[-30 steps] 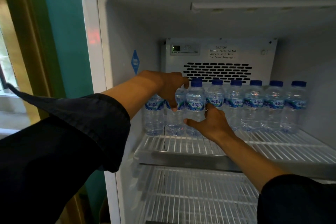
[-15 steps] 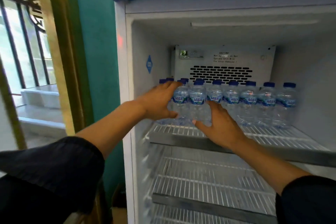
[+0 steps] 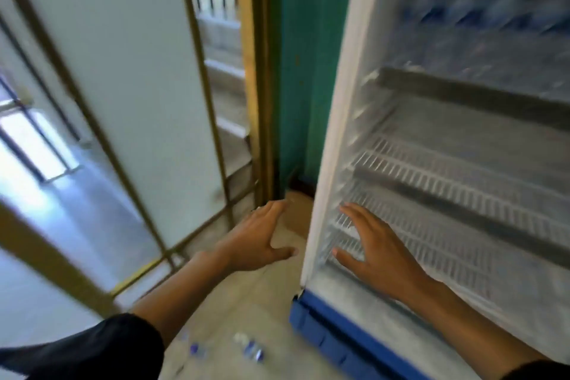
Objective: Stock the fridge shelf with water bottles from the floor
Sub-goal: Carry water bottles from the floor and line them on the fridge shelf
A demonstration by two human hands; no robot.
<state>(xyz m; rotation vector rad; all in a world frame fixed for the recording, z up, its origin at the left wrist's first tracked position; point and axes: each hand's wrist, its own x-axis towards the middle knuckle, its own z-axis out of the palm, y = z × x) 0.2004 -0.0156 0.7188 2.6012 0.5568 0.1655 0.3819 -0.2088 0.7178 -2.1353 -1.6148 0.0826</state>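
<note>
Bottles [image 3: 493,0] blurred — labels unreadable; left hand [image 3: 259,241], right hand [image 3: 379,250] grips released, holding nothing.

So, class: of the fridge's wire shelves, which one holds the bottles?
The top shelf, at the frame's upper right, carries the blurred row of bottles. The shelves below it are bare wire, and both hands are empty.

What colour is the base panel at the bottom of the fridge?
Blue: the base panel shows it clearly in the head view.
</note>
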